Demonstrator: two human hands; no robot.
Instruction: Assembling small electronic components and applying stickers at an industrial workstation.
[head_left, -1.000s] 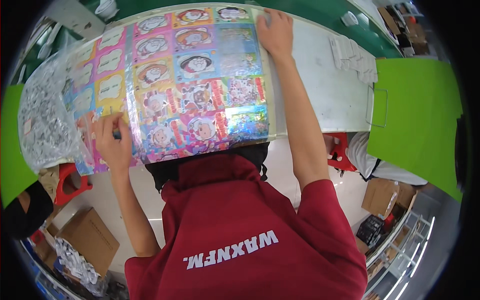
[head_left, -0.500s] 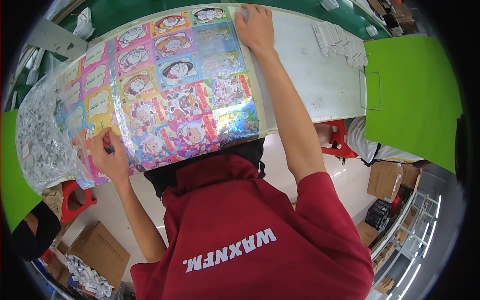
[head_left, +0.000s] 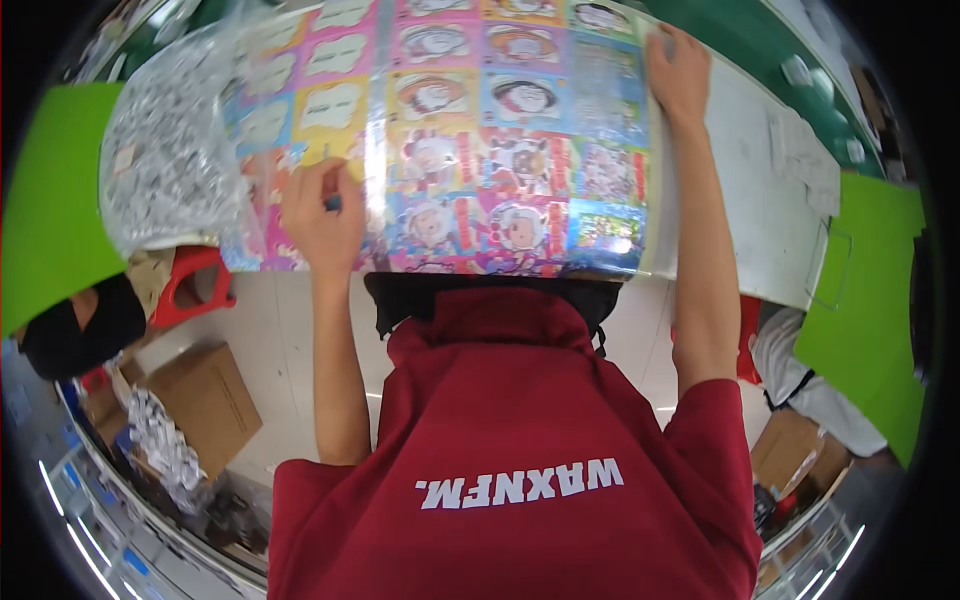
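Observation:
A large glossy sheet (head_left: 437, 85), printed with rows of colourful cartoon cards, lies across the workbench. Over its lower left part, on a yellow panel, my left hand (head_left: 322, 215) is closed with the fingertips pinched together. A small dark bluish bit shows inside its curled fingers, too little to name. My right hand (head_left: 682, 80) lies on the sheet's right margin, fingers stretched toward the far edge, holding nothing. A clear plastic bag (head_left: 170, 150) full of small grey-and-white pieces rests against the sheet's left side.
White strip-like pieces (head_left: 805, 160) lie on the pale benchtop (head_left: 745, 190) at right. Green panels flank the bench, left (head_left: 60, 190) and right (head_left: 870, 310). A red stool (head_left: 195, 285) and an open cardboard box (head_left: 205, 405) stand at lower left.
The view has turned, so bench, sheet and both hands sit farther right in the picture. On the sheet itself, both hands stay at about the same places.

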